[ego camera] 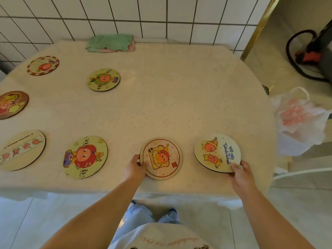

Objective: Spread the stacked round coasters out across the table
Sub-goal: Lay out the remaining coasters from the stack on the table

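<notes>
Five coasters lie singly across the left half of the table (161, 105), well apart from one another: the banner coaster (21, 150) and the brown coaster (12, 104) at the left edge, the red-rimmed coaster (43, 65) at the far left, the green-figure coaster (103, 79) further in, and the large red-face coaster (85, 157) near the front edge.

The left hand (134, 167) is pinched on the near-left rim of the toast coaster (161, 158), which appears to lie flat at front centre.

The right hand (239, 170) grips the near-right rim of the lettered coaster (217, 152), thumb on top. A dark edge shows beneath it; whether it is lifted or one of several cannot be told.

Both forearms reach forward, hands apart, each nearest its own coaster. The right and far-centre cloth is unoccupied, so the right hand appears better placed for the next placement.
</notes>
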